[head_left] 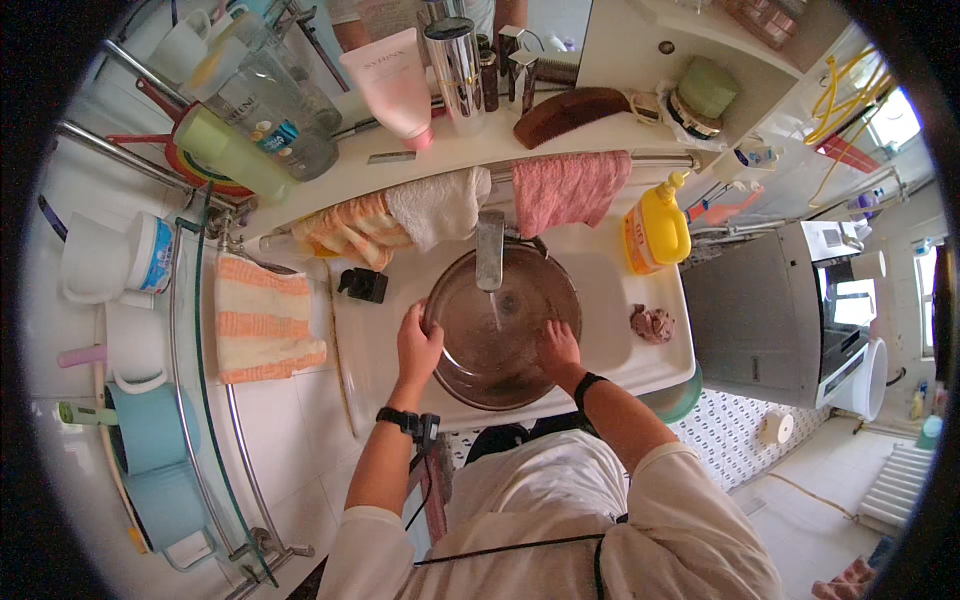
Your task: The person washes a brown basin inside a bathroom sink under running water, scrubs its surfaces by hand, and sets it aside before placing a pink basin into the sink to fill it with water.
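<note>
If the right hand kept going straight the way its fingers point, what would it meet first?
Most likely the far inner side of the brown basin, with the right hand passing right of the water stream. Depth inside the basin is hard to judge from this view.
</note>
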A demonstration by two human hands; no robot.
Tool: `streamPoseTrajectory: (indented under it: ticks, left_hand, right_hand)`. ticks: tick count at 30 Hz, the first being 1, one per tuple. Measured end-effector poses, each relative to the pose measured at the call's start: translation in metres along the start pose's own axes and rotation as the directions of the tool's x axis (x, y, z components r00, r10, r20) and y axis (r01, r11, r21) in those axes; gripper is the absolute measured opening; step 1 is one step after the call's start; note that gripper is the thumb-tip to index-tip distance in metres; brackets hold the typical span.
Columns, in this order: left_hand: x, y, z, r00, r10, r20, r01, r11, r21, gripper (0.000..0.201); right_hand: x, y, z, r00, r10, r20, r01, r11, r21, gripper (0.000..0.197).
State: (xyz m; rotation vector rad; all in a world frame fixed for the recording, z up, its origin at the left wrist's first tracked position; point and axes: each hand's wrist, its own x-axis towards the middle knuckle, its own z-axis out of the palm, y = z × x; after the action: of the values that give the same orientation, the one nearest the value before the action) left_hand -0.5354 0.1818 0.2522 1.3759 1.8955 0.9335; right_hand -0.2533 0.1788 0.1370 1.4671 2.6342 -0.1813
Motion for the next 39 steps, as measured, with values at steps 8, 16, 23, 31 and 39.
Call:
streamPoseTrajectory:
  ticks: [8, 16, 23, 31, 39]
  left_hand:
    - [-0.037, -0.027, 0.02, 0.989, -0.115, -0.093, 0.124, 0.987, 0.099, 0.038]
    - [0.004, 0.018, -0.013, 1.0, 0.018, -0.014, -0.017, 0.994, 0.112, 0.033]
    - [-0.038, -0.025, 0.014, 0.99, -0.089, -0.109, 0.095, 0.994, 0.056, 0.05]
    - [-0.028, -0.022, 0.0, 0.985, -0.118, -0.125, 0.14, 0.972, 0.188, 0.033]
    - [-0.013, -0.006, 0.022, 0.959, 0.106, -0.264, -0.101, 0.994, 0.034, 0.039]
  right_hand:
    - [-0.01, -0.026, 0.016, 0.945, -0.097, 0.312, 0.047, 0.985, 0.165, 0.035]
    - [0.008, -0.002, -0.016, 0.987, -0.008, 0.159, 0.016, 0.999, -0.046, 0.03]
    - [0.019, -0.035, 0.001, 0.749, -0.091, 0.656, -0.133, 0.95, 0.283, 0.032]
    - [0.023, -0.016, -0.003, 0.99, -0.057, 0.132, 0.035, 0.985, 0.166, 0.032]
    - [0.026, -0.039, 0.029, 0.804, -0.148, 0.577, -0.097, 0.923, 0.371, 0.037]
